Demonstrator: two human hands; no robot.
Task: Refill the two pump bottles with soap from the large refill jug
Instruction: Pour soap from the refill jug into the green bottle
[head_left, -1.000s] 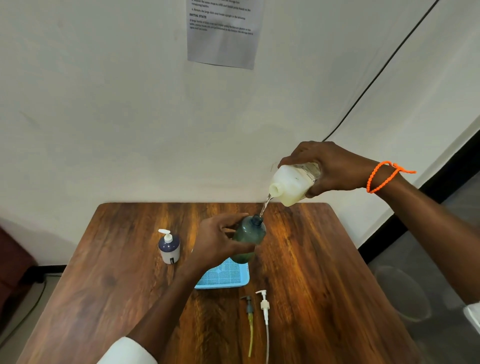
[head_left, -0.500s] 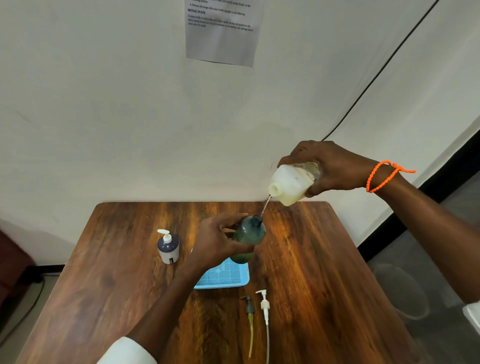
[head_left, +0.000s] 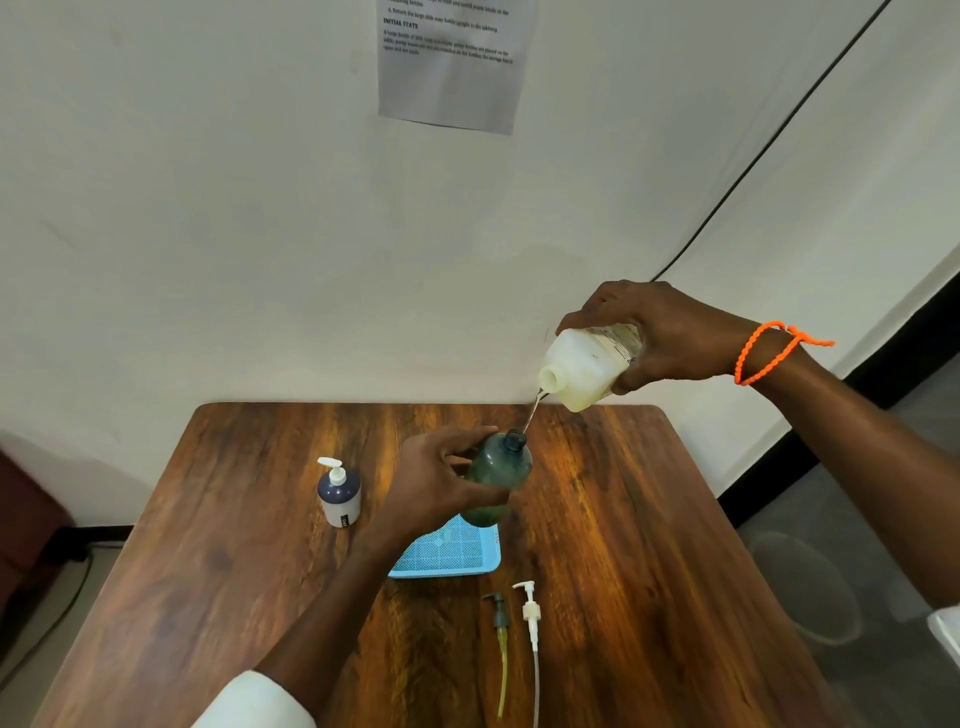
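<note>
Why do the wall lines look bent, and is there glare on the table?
Head view: the wide-angle lens bows the cable and the table edges. Warm glare streaks the wood near the green bottle. The print on the wall notice is soft; the thin soap stream is barely resolved.

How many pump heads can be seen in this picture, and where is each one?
3. A white pump head sits mounted on the small navy-and-white bottle. A dark grey pump head and a white loose pump head lie side by side on the brown wooden table. None looks hidden.
</note>
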